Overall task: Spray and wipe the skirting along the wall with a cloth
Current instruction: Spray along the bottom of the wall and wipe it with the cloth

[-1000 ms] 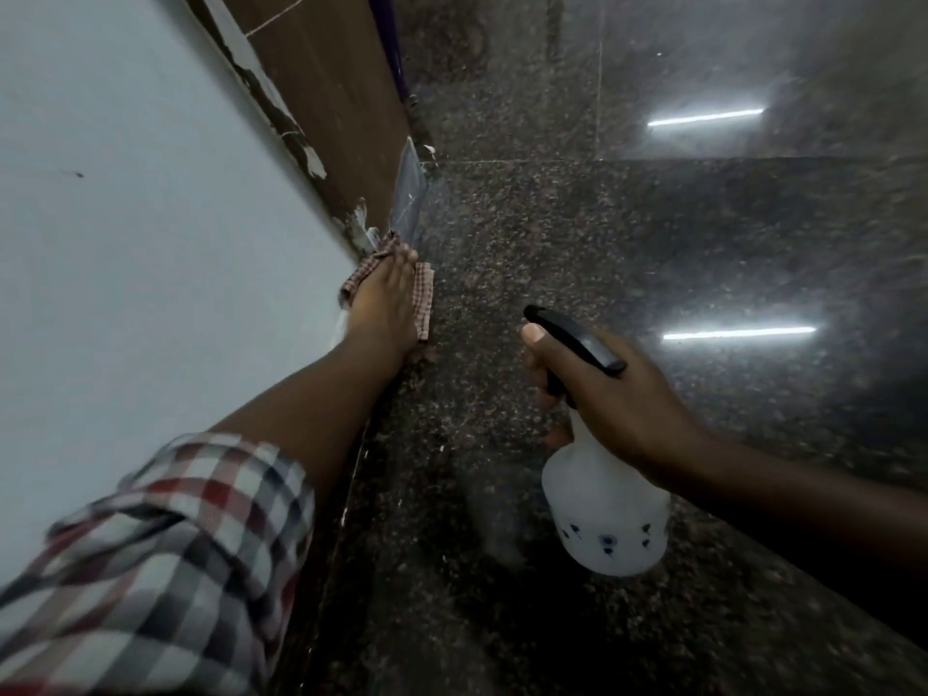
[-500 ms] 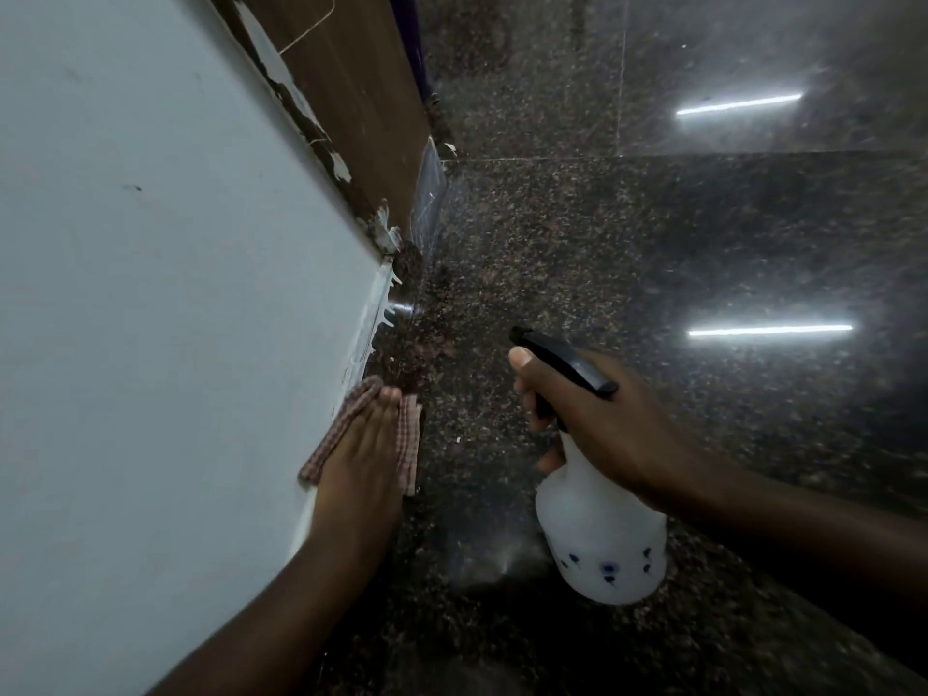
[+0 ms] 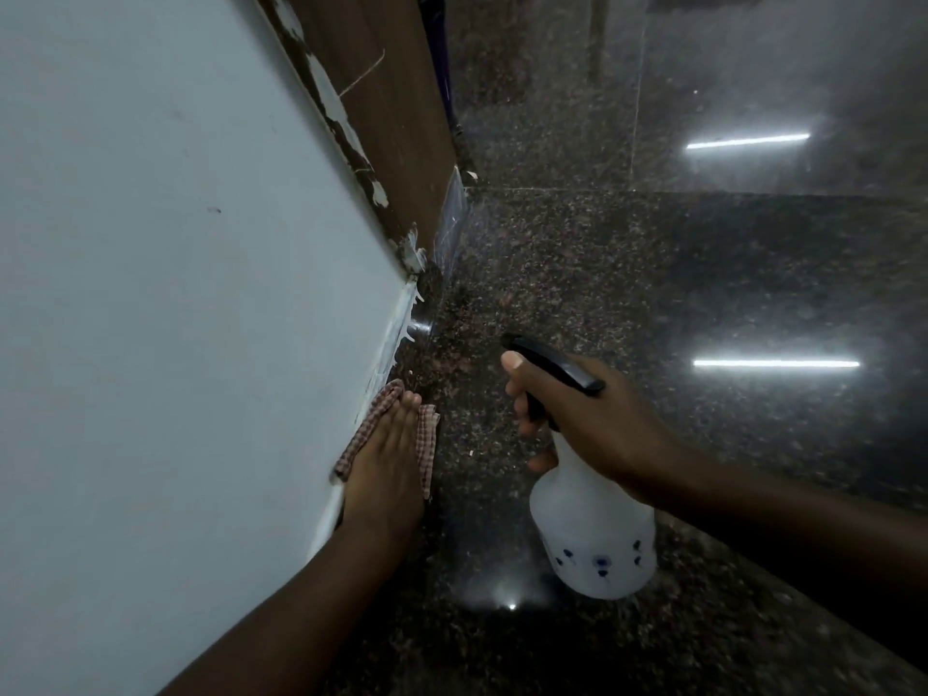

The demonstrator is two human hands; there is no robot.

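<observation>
Pressing flat against the foot of the wall, my left hand [image 3: 386,459] has its fingers straight and together, with the checked cloth [image 3: 369,424] pinned under the palm. The cloth is folded. One strip of it shows on the wall side of the fingers and another on the floor side. It lies on the skirting [image 3: 417,364], the dark speckled band that runs between the white wall [image 3: 176,344] and the floor [image 3: 653,293]. Splashes of white paint run along the skirting's top edge beyond my fingertips.

My right hand [image 3: 587,419] is curled round the neck of the spray bottle [image 3: 592,540], the thumb lying along the black spray head [image 3: 557,366] and the fingers wrapped under it. I cannot tell whether the trigger is squeezed. The bottle is translucent white with small dark blue marks near its base. It hangs tilted above the floor, apart from the wall, with the nozzle pointing towards the skirting ahead of the cloth.

Farther along the wall a brown wooden panel [image 3: 396,118] begins, its edge chipped with white paint, and a clear plastic film [image 3: 452,218] sits at its foot. The polished granite floor carries two bright strip-light reflections [image 3: 776,364] towards its right side.
</observation>
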